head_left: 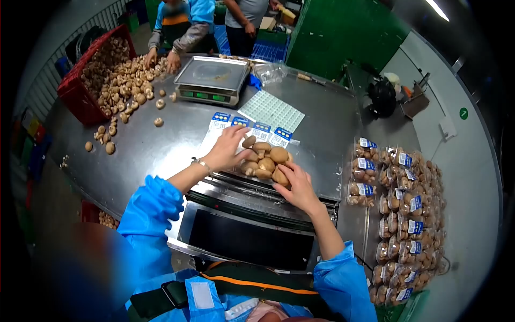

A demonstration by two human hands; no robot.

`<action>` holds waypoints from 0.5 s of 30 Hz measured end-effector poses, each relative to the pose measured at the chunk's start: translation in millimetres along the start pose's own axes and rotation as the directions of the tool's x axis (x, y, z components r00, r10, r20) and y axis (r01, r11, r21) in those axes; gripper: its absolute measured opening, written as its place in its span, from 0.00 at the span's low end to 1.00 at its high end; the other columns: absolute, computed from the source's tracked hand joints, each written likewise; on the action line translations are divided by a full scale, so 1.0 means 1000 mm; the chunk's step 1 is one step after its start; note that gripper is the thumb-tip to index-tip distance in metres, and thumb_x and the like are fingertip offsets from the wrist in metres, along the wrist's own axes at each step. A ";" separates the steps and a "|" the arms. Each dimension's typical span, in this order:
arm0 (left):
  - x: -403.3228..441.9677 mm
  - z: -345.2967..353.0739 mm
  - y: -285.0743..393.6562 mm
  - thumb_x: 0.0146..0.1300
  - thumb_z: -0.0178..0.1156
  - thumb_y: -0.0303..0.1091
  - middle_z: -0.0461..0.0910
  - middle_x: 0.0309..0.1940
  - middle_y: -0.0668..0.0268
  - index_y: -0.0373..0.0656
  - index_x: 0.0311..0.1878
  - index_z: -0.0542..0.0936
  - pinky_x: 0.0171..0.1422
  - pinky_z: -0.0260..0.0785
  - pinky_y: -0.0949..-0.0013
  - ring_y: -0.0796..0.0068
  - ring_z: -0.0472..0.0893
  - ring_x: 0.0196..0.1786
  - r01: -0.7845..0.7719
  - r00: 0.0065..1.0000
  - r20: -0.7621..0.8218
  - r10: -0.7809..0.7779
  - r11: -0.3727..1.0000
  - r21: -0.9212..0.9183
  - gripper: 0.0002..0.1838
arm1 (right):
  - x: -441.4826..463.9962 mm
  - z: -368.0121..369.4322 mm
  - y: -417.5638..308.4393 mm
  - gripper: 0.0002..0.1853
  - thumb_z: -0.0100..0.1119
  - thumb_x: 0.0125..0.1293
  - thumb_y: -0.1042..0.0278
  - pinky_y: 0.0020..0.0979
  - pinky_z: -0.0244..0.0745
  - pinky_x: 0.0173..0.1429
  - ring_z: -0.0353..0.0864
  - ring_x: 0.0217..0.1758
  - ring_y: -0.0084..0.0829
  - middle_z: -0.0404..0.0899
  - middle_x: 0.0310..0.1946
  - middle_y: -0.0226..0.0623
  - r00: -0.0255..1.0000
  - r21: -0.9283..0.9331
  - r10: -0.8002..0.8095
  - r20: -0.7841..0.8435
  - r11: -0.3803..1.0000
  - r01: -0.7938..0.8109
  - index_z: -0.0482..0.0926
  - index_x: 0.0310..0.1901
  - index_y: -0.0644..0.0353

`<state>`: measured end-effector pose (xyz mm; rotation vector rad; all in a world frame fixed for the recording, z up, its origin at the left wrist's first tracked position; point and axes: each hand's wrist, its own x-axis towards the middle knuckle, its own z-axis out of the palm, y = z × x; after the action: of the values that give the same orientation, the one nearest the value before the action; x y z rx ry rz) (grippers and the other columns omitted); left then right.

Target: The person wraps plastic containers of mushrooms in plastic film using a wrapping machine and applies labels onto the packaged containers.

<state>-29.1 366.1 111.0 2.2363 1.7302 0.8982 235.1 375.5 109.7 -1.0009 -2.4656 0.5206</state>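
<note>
A pile of brown mushrooms (pixel 265 161) lies in front of me at the near edge of the metal table; clear plastic seems to show around it. On the pile's left side is my left hand (pixel 228 150), fingers spread, fingertips at the outer mushrooms. My right hand (pixel 298 185) curves along the right side, fingers apart, thumb beside a mushroom at the lower right. Just behind the pile lies a row of blue-and-white labels (pixel 261 129). Whatever lies under the mushrooms is mostly hidden.
A scale (pixel 211 79) stands behind the labels, beside a sticker sheet (pixel 272 111). Loose mushrooms spill from a red crate (pixel 80 91) at the left, where a co-worker's hands (pixel 163 60) reach in. Labelled mushroom packs (pixel 410 225) are stacked at the right. A dark panel (pixel 247 239) sits nearest me.
</note>
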 end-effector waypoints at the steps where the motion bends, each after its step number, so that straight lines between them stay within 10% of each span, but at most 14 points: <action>1: 0.010 0.008 -0.001 0.54 0.60 0.36 0.61 0.57 0.48 0.42 0.60 0.62 0.64 0.55 0.56 0.50 0.59 0.62 -0.131 0.991 0.015 0.132 0.991 -0.011 0.30 | 0.002 -0.001 0.000 0.23 0.60 0.54 0.60 0.39 0.56 0.60 0.66 0.56 0.41 0.66 0.54 0.43 0.999 -0.003 -0.024 -0.026 1.000 0.024 0.72 0.52 0.57; 5: 0.019 0.025 -0.009 0.55 0.57 0.27 0.65 0.56 0.51 0.44 0.58 0.67 0.62 0.60 0.61 0.53 0.65 0.59 -0.088 0.983 0.162 0.089 0.996 -0.012 0.25 | 0.002 -0.002 0.006 0.27 0.63 0.49 0.64 0.39 0.55 0.59 0.67 0.53 0.39 0.68 0.51 0.39 0.997 -0.048 -0.073 -0.039 0.996 0.071 0.71 0.53 0.55; 11: 0.007 0.000 0.012 0.58 0.56 0.31 0.68 0.56 0.54 0.45 0.60 0.66 0.61 0.61 0.65 0.59 0.67 0.60 0.179 0.961 -0.090 -0.263 0.832 -0.526 0.24 | 0.017 0.009 0.001 0.32 0.63 0.49 0.61 0.43 0.50 0.63 0.63 0.58 0.41 0.65 0.55 0.41 0.980 -0.100 -0.177 -0.095 0.981 0.167 0.66 0.57 0.57; 14: -0.026 0.027 0.006 0.61 0.52 0.44 0.60 0.62 0.52 0.46 0.65 0.57 0.67 0.43 0.54 0.49 0.52 0.67 -0.031 0.992 0.122 0.015 0.992 0.124 0.31 | 0.012 0.011 0.003 0.37 0.62 0.51 0.55 0.45 0.47 0.65 0.58 0.62 0.45 0.59 0.60 0.45 0.988 -0.135 -0.143 -0.060 0.982 0.134 0.60 0.62 0.58; 15: -0.031 0.030 0.009 0.61 0.52 0.45 0.59 0.62 0.52 0.46 0.66 0.57 0.67 0.44 0.54 0.48 0.52 0.67 0.002 0.994 0.106 -0.008 0.998 0.057 0.31 | 0.011 0.010 0.004 0.38 0.61 0.51 0.53 0.45 0.47 0.65 0.56 0.63 0.46 0.57 0.61 0.47 0.991 -0.127 -0.121 -0.061 0.986 0.112 0.58 0.63 0.59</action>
<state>-9.5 341.1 80.4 2.2698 1.7337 0.7234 225.1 383.7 102.2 -0.8982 -2.5012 0.2949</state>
